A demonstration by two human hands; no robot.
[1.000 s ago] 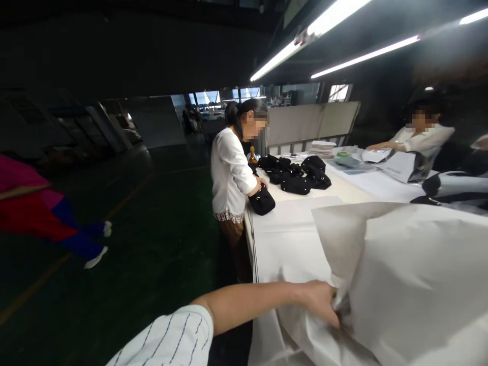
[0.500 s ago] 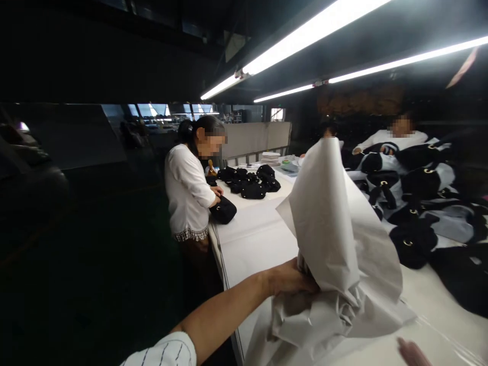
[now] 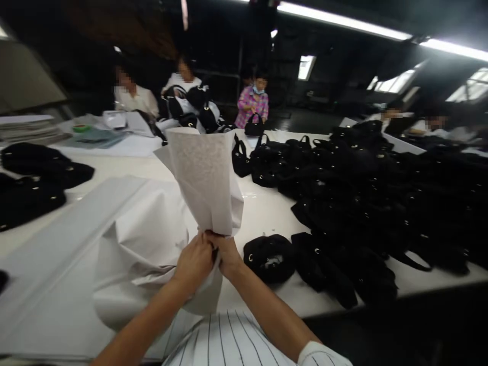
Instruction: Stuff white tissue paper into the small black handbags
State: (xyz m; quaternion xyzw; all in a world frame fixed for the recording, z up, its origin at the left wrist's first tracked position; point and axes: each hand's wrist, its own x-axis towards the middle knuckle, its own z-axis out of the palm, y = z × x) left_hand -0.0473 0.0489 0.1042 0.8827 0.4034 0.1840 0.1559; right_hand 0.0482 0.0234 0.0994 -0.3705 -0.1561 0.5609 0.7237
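Gripping bunched paper (image 3: 206, 183) with fingers (image 3: 199, 243) of left hand (image 3: 195, 259) and right hand (image 3: 229, 256), beside black bags (image 3: 354, 188) crowding counter (image 3: 263, 213).

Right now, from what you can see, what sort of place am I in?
Probably a bag workshop or factory: black handbags are heaped on the white worktable, a person in a plaid shirt across it has another in front, and fluorescent tubes shine overhead.

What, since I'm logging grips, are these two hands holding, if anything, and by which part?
The left hand and right hand grip a large, crumpled, whitish paper-like sheet at its bunched middle, one part flaring above, folds spreading below.
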